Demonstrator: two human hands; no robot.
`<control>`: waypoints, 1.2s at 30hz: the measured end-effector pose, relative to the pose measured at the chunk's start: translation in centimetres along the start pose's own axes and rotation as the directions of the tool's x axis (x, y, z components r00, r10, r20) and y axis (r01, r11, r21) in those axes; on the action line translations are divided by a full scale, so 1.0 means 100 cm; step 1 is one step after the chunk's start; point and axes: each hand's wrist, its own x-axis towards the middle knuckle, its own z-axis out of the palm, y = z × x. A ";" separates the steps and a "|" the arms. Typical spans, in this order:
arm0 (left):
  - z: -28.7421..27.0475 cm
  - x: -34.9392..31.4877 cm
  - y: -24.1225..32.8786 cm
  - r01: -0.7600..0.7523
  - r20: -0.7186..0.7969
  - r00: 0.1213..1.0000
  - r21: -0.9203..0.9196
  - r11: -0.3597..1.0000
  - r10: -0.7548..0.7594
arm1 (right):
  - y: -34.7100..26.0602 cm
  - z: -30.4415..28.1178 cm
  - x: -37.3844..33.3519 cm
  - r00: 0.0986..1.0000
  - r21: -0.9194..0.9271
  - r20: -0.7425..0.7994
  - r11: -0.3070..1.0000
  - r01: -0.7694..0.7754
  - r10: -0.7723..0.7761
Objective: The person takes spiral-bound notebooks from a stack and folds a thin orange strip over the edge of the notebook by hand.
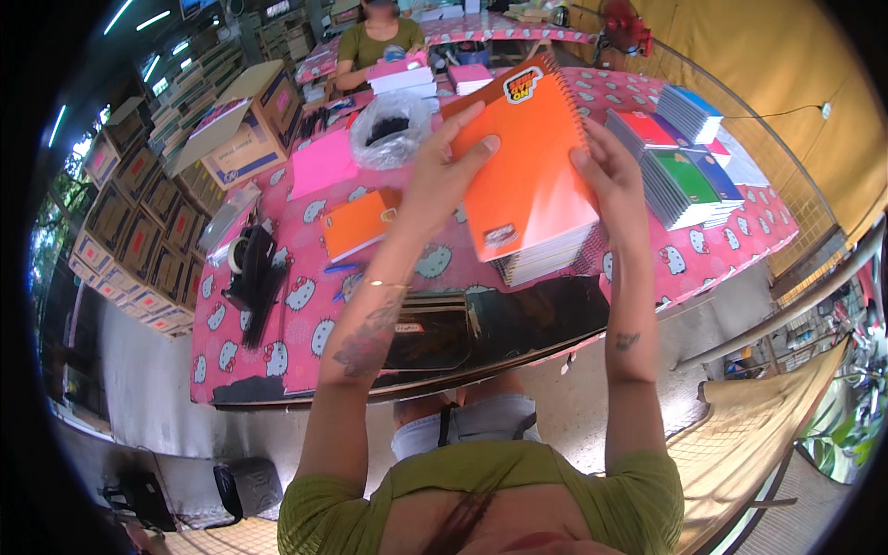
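Both forearms reach up and out over the near edge of the surface (pixel 731 254), and here's the left hand (pixel 453 157) clasping an orange notebook (pixel 527 176), its thumb flat on the front cover, the other fingers mostly lost behind the left side. Over at the opposite side, the right hand (pixel 610 176) grips the coil-bound margin, thumb at the coil, fingers curled and partly out of sight.

The notebook is up in the air, tilted, above the middle of the near edge! Bright orange cover, dark coil down the right, a bold badge near the top, a small label at the lower left corner, glare washing the bottom. Its back can't be seen. Just below sits a notebook stack (pixel 546 259), pages and coils showing, top covered; whether the two touch is hard to call.

Toward the left edge, a black tape dispenser (pixel 252 273); farther in, another orange notebook (pixel 359 227) lies flat, partly blocked by the left forearm. Beyond it, a pink sheet (pixel 324 162) and a clear plastic bag (pixel 393 134), dark contents blurry. Near the far right corner, piles of coloured notebooks (pixel 683 180) crowd together. Past the far edge, a co-worker (pixel 379 42), cut off by the frame.
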 end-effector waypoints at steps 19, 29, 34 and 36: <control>-0.265 -0.062 -0.167 -0.075 0.098 0.988 0.980 0.184 -0.118 | 0.028 0.033 -0.067 0.829 -0.697 0.429 0.453 0.556 -0.358; -0.228 -0.075 -0.077 -0.069 0.101 0.964 0.989 -0.132 0.247 | 0.082 0.089 -0.123 0.896 -0.394 0.426 0.865 0.311 -0.128; -0.138 -0.088 0.050 -0.353 0.316 0.897 0.933 0.067 0.309 | 0.125 0.089 -0.118 0.989 -0.271 0.147 0.961 0.062 -0.022; -0.126 -0.101 0.050 -0.450 0.379 0.870 0.872 0.193 0.316 | 0.134 0.090 -0.131 0.971 0.002 0.212 0.993 -0.117 0.114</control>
